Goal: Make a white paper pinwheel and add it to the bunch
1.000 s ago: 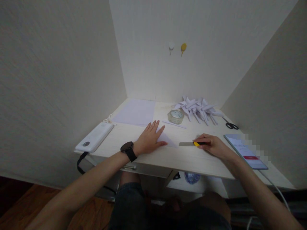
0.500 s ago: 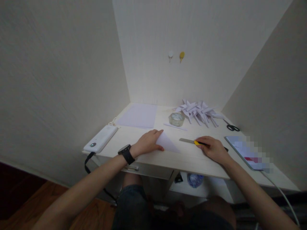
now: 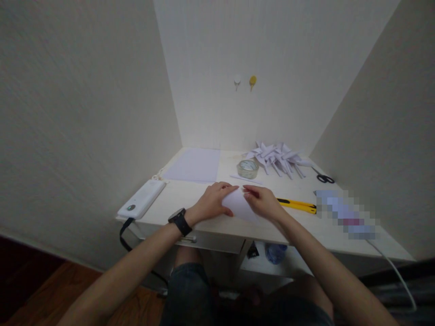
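Note:
A folded white paper triangle (image 3: 238, 206) lies near the front of the pale desk (image 3: 190, 192). My left hand (image 3: 212, 202), with a black watch on its wrist, grips the paper's left side. My right hand (image 3: 262, 202) holds the paper's right side, fingers pinching its top edge. A yellow utility knife (image 3: 296, 205) lies on the desk just right of my right hand, apart from it.
A tape roll (image 3: 248, 168), a thin paper strip (image 3: 245, 179) and a pile of folded paper shapes (image 3: 276, 157) sit further back. A white sheet (image 3: 194, 165) lies back left, a white power bank (image 3: 142, 198) at the left edge, scissors (image 3: 324, 177) and a blurred screen (image 3: 345, 211) at the right.
My right hand let go of the yellow knife, which now lies on the desk, and moved left onto the paper. My left hand curled from flat to gripping the paper.

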A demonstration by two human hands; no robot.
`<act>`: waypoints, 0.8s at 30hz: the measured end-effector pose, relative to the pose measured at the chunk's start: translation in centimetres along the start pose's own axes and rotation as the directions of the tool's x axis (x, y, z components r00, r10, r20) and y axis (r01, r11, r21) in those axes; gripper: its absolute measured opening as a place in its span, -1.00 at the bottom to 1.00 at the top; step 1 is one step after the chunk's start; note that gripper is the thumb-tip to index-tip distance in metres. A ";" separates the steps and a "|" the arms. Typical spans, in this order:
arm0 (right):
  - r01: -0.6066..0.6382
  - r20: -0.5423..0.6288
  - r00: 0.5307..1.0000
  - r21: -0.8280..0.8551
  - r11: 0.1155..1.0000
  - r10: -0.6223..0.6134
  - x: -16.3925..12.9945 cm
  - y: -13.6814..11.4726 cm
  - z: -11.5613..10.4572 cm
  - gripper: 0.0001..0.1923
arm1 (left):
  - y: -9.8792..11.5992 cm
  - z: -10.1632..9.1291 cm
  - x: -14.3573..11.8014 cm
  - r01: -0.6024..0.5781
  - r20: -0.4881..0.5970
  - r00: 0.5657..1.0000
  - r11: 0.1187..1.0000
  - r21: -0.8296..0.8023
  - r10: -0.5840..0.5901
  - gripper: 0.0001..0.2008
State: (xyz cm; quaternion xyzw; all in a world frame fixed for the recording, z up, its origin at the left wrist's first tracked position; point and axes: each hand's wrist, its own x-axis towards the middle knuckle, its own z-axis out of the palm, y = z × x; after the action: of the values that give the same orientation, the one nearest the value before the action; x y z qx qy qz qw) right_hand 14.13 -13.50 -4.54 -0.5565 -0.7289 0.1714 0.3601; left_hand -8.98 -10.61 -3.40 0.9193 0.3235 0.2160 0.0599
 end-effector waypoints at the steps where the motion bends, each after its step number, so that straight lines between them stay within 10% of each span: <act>1: -0.026 0.018 1.000 0.043 0.999 0.025 0.6 -0.3 0.4 -0.64 | 0.1 0.0 -0.1 -0.033 -0.021 0.999 0.999 -0.014 0.033 -0.15; 8: -0.265 0.191 0.962 0.457 0.849 0.197 2.3 -1.0 0.5 -0.49 | 0.8 0.2 -0.7 -0.124 -0.062 0.991 0.990 -0.069 0.120 -0.21; 17: -0.128 0.102 0.990 0.345 0.930 0.099 1.6 -1.2 -0.6 -0.77 | 3.0 -1.0 0.7 -0.086 -0.164 0.986 0.960 -0.267 0.042 -0.16; 24: -0.042 0.215 0.977 0.185 0.982 0.002 1.1 -1.4 -4.4 -0.75 | 3.1 -4.3 2.2 -0.174 -0.116 0.983 0.936 -0.307 0.145 -0.96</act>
State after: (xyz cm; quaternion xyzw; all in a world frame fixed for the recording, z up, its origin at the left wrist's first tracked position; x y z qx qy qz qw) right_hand 16.19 -13.61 -0.32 -0.5063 -0.7377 0.3025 0.3287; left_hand -7.53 -11.82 2.06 0.9102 0.2115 0.3110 0.1737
